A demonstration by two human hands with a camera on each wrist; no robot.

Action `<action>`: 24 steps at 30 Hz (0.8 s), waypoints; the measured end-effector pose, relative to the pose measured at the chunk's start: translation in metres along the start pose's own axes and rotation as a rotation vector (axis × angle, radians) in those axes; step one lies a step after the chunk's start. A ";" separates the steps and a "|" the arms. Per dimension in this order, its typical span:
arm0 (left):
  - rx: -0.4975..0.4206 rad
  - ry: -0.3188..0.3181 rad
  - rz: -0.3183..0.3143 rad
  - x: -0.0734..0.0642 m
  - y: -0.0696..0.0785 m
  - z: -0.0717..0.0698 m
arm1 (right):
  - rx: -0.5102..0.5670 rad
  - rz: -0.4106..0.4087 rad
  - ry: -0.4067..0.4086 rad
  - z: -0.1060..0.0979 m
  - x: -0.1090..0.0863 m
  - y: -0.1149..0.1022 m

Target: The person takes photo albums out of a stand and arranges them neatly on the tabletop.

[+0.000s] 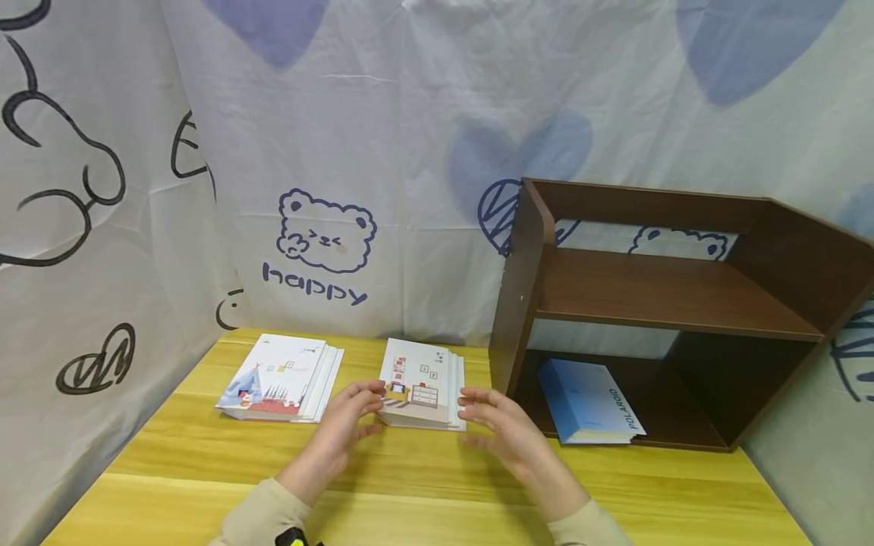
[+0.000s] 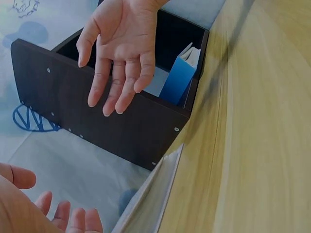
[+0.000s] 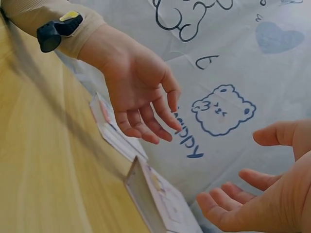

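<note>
In the head view a white book (image 1: 423, 379) with a drawing of furniture on its cover lies flat on the table, with further white edges showing along its right side. My left hand (image 1: 344, 425) is at its left edge and my right hand (image 1: 501, 428) at its right edge, palms facing each other. Fingers on both hands are loosely bent and grip nothing; whether any fingertip touches the book is unclear. The left wrist view shows the right hand (image 2: 126, 53) with fingers spread. In the right wrist view the left hand (image 3: 141, 92) hangs relaxed above the table.
Left of the hands lies another white illustrated book (image 1: 280, 375). A dark brown two-tier shelf (image 1: 676, 292) stands at the right, with a blue book (image 1: 590, 398) lying on its lower board. A printed cloth (image 1: 410, 152) hangs behind the yellow wooden table (image 1: 410, 485).
</note>
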State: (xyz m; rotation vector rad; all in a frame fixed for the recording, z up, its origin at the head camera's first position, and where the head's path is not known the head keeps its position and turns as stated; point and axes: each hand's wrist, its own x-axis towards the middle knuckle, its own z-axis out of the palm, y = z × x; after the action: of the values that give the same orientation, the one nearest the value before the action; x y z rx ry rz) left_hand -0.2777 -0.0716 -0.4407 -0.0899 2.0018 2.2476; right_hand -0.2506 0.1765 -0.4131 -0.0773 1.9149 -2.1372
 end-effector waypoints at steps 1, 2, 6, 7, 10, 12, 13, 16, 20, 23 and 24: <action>0.007 0.001 0.010 -0.001 0.001 0.001 | -0.020 -0.003 -0.005 0.000 -0.001 -0.002; 0.011 0.001 0.020 -0.002 0.003 0.002 | -0.040 -0.008 -0.008 0.000 -0.002 -0.004; 0.048 0.011 0.073 -0.007 0.008 0.007 | -0.112 -0.028 -0.013 -0.002 -0.005 -0.010; 0.059 0.013 0.091 -0.008 0.008 0.008 | -0.130 -0.035 -0.013 -0.003 -0.006 -0.012; 0.090 0.022 0.133 -0.012 0.010 0.014 | -0.175 -0.051 -0.012 -0.005 -0.009 -0.014; 0.117 0.023 0.163 -0.014 0.010 0.017 | -0.207 -0.062 -0.015 -0.007 -0.011 -0.016; 0.129 0.023 0.177 -0.015 0.009 0.019 | -0.221 -0.066 -0.019 -0.008 -0.012 -0.016; 0.165 0.019 0.215 -0.018 0.009 0.024 | -0.252 -0.074 -0.026 -0.010 -0.013 -0.017; 0.198 -0.003 0.270 -0.018 0.009 0.029 | -0.277 -0.069 -0.012 -0.015 -0.016 -0.018; 0.224 -0.026 0.326 -0.019 0.010 0.033 | -0.289 -0.065 0.007 -0.021 -0.019 -0.020; 0.240 -0.032 0.345 -0.019 0.010 0.035 | -0.292 -0.065 0.010 -0.023 -0.020 -0.021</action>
State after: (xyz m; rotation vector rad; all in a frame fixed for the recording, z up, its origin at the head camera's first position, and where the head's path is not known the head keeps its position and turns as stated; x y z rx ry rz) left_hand -0.2592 -0.0392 -0.4240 0.3380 2.4058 2.1451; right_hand -0.2400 0.2052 -0.3925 -0.1883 2.2457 -1.8825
